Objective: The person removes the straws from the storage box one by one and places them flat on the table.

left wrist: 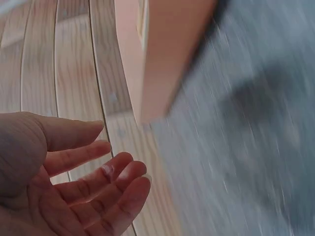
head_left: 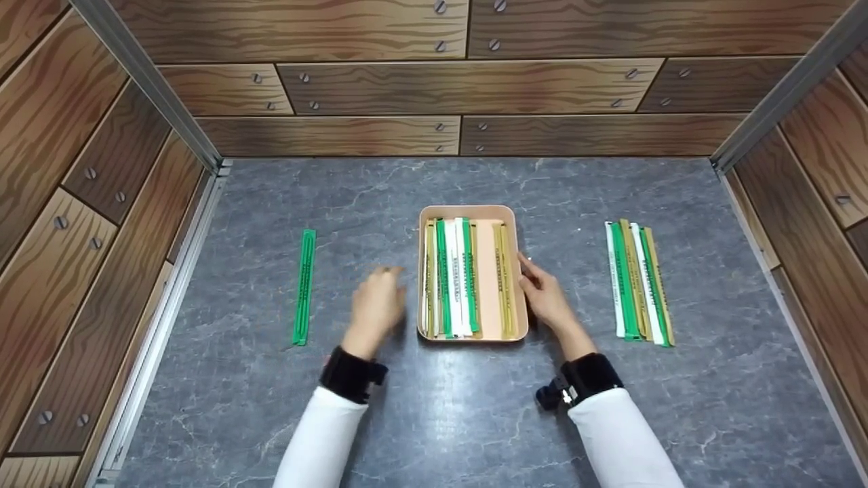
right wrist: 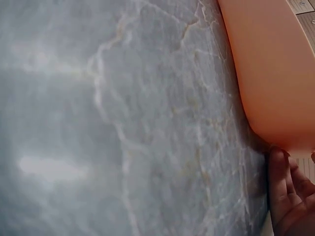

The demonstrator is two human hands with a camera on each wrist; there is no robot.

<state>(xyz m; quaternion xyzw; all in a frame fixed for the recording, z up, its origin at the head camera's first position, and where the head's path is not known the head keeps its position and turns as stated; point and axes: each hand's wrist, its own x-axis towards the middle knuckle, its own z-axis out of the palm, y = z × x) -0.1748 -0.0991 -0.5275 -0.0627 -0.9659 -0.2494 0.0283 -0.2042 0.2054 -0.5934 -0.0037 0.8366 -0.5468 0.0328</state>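
A pale orange tray [head_left: 488, 285] holds several long, slim wrapped sticks [head_left: 456, 278] in white, green and gold-brown with dark print. More gold-brown sticks [head_left: 505, 278] lie along its right side, with bare tray floor between the groups. My left hand [head_left: 378, 305] is just left of the tray, apart from it. In the left wrist view its fingers [left wrist: 113, 191] are loosely bent around nothing. At the tray's right wall, my right hand [head_left: 549, 298] holds the edge. Its fingertips [right wrist: 279, 160] meet the lower edge in the right wrist view; the thumb is mostly cut off.
A green wrapped stick [head_left: 304, 288] lies on the grey marbled surface at the left. To the right lies a row of white, green and gold-brown sticks [head_left: 637, 285]. Wood-patterned walls [head_left: 468, 88] enclose the back and both sides.
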